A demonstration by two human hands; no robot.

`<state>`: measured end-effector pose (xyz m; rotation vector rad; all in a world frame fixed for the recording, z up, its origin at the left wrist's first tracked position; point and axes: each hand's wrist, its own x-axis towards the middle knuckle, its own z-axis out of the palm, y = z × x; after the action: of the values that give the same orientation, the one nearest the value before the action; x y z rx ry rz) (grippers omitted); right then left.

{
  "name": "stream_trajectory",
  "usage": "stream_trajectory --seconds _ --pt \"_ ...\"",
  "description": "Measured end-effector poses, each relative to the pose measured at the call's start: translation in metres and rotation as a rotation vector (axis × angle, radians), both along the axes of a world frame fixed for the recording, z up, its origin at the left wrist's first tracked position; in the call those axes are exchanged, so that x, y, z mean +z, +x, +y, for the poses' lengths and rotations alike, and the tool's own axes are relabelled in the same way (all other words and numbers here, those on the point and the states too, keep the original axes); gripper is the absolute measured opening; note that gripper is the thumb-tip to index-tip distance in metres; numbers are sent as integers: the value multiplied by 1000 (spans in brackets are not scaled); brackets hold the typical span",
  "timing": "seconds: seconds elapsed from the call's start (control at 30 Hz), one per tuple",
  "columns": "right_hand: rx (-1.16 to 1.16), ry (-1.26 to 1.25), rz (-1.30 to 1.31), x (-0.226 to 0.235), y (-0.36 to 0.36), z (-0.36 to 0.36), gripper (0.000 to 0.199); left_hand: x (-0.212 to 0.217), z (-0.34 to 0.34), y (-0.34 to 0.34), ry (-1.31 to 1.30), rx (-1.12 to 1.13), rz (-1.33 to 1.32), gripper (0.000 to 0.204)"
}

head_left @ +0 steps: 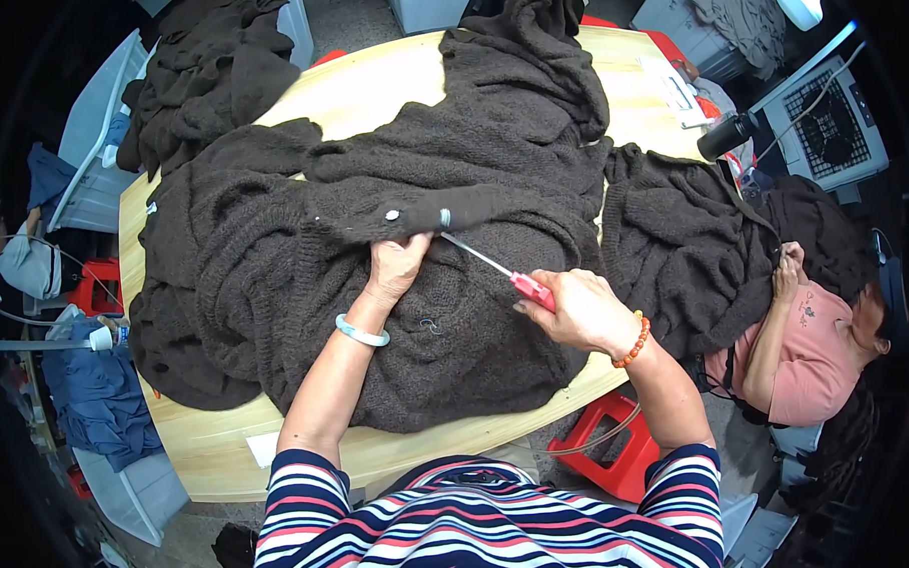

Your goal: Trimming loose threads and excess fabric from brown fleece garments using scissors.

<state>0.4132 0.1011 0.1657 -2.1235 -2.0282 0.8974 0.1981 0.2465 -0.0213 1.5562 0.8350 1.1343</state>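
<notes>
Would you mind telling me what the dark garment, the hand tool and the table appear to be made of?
Dark garment: chunky brown knit, likely wool or acrylic, matte and ribbed. Hand tool: shiny metal shaft, glossy red handle, probably plastic. Table: pale wood or wood-look laminate, with smooth visible grain.

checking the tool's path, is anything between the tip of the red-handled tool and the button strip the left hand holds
Nothing visible. The red-handled metal tool in the right hand already reaches the dark brown knitted button strip, which the left hand pinches from below.

A single wide fisheye view is given from the wearer's head, aimed steeply down at a wooden table seen close; straight edges are bent near the rim; both forearms are shown entering from below.
</notes>
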Motion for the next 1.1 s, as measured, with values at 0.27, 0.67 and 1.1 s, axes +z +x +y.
stream_trajectory --seconds 0.27,0.67,1.1 --pt "-33 39 29 1 -4 -16 28 34 -8 -5 -100 -162 -139 25" --pt "27 -80 -9 16 -36 -30 31 7 -28 -17 -500 -15 -560 36" --pt "-13 41 84 -2 -46 -46 22 68 -44 -87 -1142 -252 -531 36"
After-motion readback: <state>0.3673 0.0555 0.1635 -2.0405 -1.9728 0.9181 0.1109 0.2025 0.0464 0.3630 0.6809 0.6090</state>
